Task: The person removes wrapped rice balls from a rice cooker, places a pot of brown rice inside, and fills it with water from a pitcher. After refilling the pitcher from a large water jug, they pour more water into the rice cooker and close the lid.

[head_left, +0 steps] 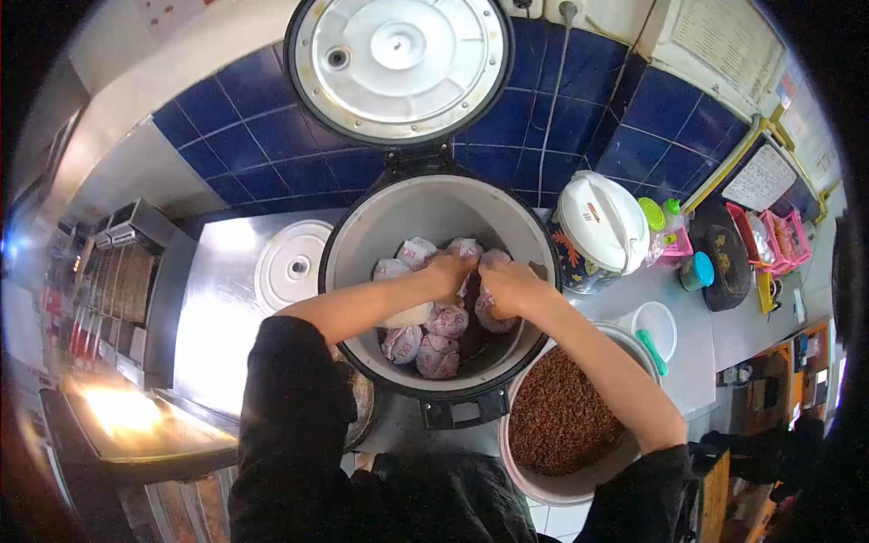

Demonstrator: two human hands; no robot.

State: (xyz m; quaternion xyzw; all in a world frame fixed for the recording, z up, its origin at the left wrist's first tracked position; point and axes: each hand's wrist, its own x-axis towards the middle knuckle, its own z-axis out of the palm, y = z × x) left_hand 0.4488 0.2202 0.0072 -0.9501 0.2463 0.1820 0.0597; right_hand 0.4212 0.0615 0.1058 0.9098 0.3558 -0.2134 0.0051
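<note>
A large round cooker (362, 208) stands open on the steel counter, its lid (453, 63) raised behind it. Several round bundles in printed paper (438, 355) lie inside the pot. My left hand (448, 276) reaches in among the bundles near the middle, its fingers bent down and partly hidden. To its right, my right hand (512, 286) is curled round a paper-wrapped bundle (489, 312) near the pot's right side. Just right of the cooker, below my right forearm, is a wide pot (561, 412) filled with brown grains.
A round white lid (291, 267) lies on the counter at left. At right stand a lidded container (602, 226), a clear bowl (654, 330) with a green-handled utensil (652, 351), a blue-lidded jar (697, 271) and a pink basket (786, 240). Blue tiles cover the wall.
</note>
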